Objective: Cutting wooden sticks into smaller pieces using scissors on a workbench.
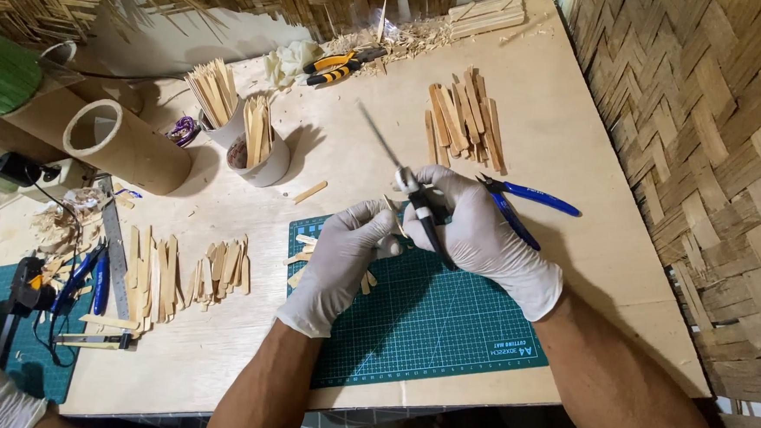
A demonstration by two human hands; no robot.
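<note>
Inspected from largest to smallest. Wooden table spanning the frame, laid out as a workstation. Green cutting mat at lower centre, placed under the hands, judged as protection for the tabletop. Bamboo tube lying at upper left. Cups of sticks kept upright beside it, within reach. Sorted slat pile at upper centre; another pile at lower left. Blue cutters parked just right of the hands. Right hand, gloved, clenched around a thin file, angled toward upper left. Left hand, gloved, pinching a small bamboo piece against it, at frame centre above the mat.
</note>
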